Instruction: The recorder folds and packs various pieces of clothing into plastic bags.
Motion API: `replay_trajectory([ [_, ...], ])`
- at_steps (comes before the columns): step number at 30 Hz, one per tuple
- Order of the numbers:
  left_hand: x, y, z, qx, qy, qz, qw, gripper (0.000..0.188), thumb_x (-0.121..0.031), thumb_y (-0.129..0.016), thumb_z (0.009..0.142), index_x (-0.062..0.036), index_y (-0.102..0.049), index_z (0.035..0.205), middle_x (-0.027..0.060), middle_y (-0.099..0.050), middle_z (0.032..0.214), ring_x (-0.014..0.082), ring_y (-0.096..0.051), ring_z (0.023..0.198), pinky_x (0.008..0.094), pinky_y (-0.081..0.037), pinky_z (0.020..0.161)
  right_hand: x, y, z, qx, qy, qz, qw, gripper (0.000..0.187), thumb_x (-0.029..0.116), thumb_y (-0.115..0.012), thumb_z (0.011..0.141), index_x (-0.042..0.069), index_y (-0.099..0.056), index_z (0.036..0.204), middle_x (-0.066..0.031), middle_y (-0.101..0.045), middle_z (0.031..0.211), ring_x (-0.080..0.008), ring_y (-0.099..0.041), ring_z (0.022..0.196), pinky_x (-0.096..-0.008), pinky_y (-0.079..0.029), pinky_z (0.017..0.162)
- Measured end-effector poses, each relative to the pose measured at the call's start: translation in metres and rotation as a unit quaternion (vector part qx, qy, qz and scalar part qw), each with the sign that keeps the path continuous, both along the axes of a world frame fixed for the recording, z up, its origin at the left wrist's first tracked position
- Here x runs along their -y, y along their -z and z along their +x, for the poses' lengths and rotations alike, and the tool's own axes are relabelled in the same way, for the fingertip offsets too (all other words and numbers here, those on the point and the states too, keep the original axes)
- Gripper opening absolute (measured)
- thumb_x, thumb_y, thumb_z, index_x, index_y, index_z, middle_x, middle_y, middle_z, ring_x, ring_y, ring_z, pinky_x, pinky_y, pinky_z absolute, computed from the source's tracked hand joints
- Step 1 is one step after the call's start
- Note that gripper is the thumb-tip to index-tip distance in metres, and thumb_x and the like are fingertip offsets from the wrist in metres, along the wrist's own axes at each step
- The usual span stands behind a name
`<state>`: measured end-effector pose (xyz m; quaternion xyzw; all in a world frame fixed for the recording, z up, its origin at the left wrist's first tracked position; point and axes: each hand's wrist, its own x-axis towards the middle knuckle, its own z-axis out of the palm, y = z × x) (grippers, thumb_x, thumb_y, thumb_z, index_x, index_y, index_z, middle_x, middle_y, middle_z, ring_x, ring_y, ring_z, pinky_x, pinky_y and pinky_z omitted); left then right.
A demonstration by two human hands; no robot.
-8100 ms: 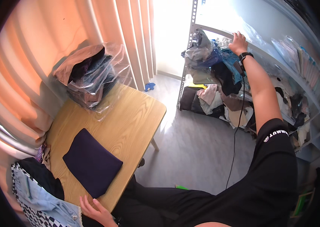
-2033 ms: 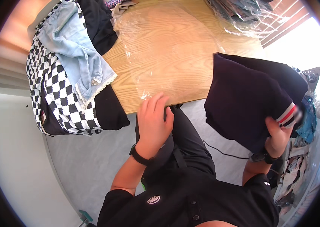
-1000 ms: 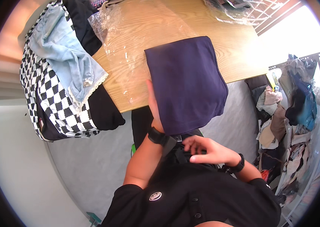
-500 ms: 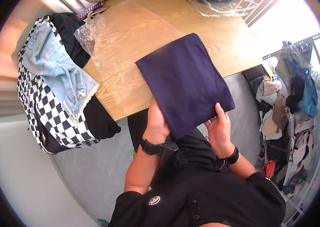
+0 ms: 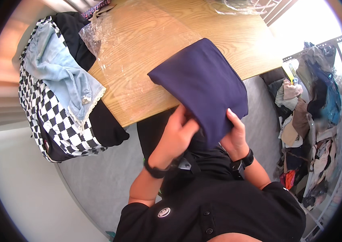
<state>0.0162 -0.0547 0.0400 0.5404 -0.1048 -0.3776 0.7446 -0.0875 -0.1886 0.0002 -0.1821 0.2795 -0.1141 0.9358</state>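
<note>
we grip folded navy-blue cloth garment (image 5: 203, 86) at near edge | left hand (image 5: 177, 131) pinching its hem | right hand (image 5: 232, 135) clasping it | wooden tabletop (image 5: 155, 24) beneath | clear plastic bag (image 5: 126, 52) left

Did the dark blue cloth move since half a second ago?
Yes. The folded navy cloth has slid a little along the wooden table, away from the checkered pile, with both hands holding its near edge.

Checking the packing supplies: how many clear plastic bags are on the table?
2: one clear plastic bag spread flat on the wooden table; one crumpled bag at its far edge, partly cut off.
</note>
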Motion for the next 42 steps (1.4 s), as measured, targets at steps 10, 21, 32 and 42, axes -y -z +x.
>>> replay_trajectory([
  [10,-0.049,-0.003,0.052,0.691,-0.021,0.380,0.615,0.029,0.003,-0.055,0.070,-0.0004,-0.063,0.097,0.0148,-0.054,0.118,0.0295,-0.050,0.111,0.0431,-0.039,0.096,0.048,0.026,-0.051,0.153,-0.067,0.174,0.971,0.045,0.012,-0.043,0.085,-0.014,-0.044,0.121,-0.0256,-0.054,0.121,-0.0332,-0.058,0.108,-0.0421,-0.042,0.098],
  [21,-0.055,0.004,0.070,0.675,0.021,0.404,0.616,0.047,0.006,-0.050,0.075,0.0018,-0.051,0.122,0.0143,-0.050,0.129,0.0300,-0.048,0.115,0.0386,-0.038,0.096,0.027,0.018,-0.053,0.288,-0.191,0.358,0.868,0.053,0.011,-0.043,0.081,-0.010,-0.039,0.130,-0.0244,-0.049,0.128,-0.0340,-0.053,0.115,-0.0433,-0.039,0.101],
  [32,-0.055,0.000,0.072,0.691,-0.108,0.326,0.636,0.025,-0.003,-0.058,0.082,0.0017,-0.061,0.106,0.0110,-0.062,0.110,0.0268,-0.059,0.096,0.0351,-0.045,0.085,0.014,0.015,-0.052,0.274,-0.202,0.418,0.842,0.057,0.010,-0.046,0.079,-0.009,-0.035,0.132,-0.0249,-0.049,0.128,-0.0354,-0.052,0.115,-0.0446,-0.038,0.102],
  [42,-0.057,-0.002,0.072,0.680,-0.183,0.315,0.636,0.023,-0.001,-0.061,0.081,-0.0016,-0.064,0.104,0.0087,-0.064,0.105,0.0243,-0.060,0.094,0.0339,-0.047,0.081,0.009,0.015,-0.053,0.268,-0.210,0.420,0.841,0.059,0.009,-0.044,0.077,-0.009,-0.034,0.132,-0.0258,-0.048,0.128,-0.0369,-0.054,0.112,-0.0446,-0.040,0.100],
])
